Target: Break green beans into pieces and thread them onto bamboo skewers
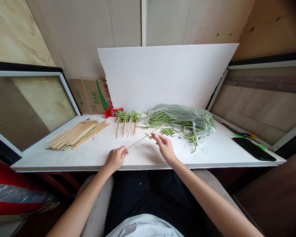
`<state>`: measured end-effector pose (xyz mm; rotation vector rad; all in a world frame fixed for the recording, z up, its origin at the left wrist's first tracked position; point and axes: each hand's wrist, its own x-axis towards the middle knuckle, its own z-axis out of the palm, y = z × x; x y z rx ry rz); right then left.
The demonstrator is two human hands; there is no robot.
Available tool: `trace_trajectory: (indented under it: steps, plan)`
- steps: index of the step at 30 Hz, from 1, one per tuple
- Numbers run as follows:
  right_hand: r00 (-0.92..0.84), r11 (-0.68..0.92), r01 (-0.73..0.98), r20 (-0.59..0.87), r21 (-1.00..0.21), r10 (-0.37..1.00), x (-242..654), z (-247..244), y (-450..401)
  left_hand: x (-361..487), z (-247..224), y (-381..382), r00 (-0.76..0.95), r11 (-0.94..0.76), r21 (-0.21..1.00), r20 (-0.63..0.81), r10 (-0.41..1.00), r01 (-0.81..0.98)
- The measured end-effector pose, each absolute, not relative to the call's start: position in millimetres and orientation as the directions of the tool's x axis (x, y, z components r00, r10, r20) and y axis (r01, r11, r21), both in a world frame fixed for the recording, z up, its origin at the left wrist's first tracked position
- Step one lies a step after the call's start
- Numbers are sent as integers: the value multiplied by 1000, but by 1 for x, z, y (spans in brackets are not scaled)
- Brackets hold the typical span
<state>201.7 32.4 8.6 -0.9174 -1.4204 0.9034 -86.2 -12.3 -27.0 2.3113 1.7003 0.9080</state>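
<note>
My left hand (117,158) is closed around the lower end of a thin bamboo skewer (137,141), which slants up and away to the right. The fingers of my right hand (164,146) pinch a short green bean piece (148,135) at the skewer; whether the stick passes through it is too small to tell. Just beyond that hand lies a small heap of cut bean pieces (167,132). Long green beans (162,119) spill from a clear plastic bag (202,120) behind it. Several skewers loaded with bean pieces (128,116) rest at the back, left of the bag.
A large pile of bare skewers (76,134) covers the left of the white table (93,158). A small red box (114,112) and a cardboard carton (88,97) stand at the back. On the right lie a black phone (254,149) and scissors (236,131). A white board (167,75) leans behind.
</note>
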Motion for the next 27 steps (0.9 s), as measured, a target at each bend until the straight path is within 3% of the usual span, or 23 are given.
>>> trace_trajectory:
  steps: [3,6,11,16,23,27]
  plan:
    - [-9,412,92,413,-906,911,224,16,47,-86,-27,-12,176,-352,446,389,904,823]
    - [-48,437,271,441,-858,896,253,21,63,-87,-27,-12,176,-353,444,392,903,823]
    - [-257,523,676,499,-520,828,291,8,86,-87,-29,-11,176,-352,436,394,902,828]
    - [-305,473,809,438,-349,846,304,-15,99,-85,-27,-11,172,-344,432,390,905,833]
    - [-258,445,837,486,-320,835,300,-22,96,-83,-24,-13,173,-337,425,379,909,840]
    - [-174,450,769,529,-454,831,301,-17,96,-83,-25,-13,174,-343,434,382,908,833]
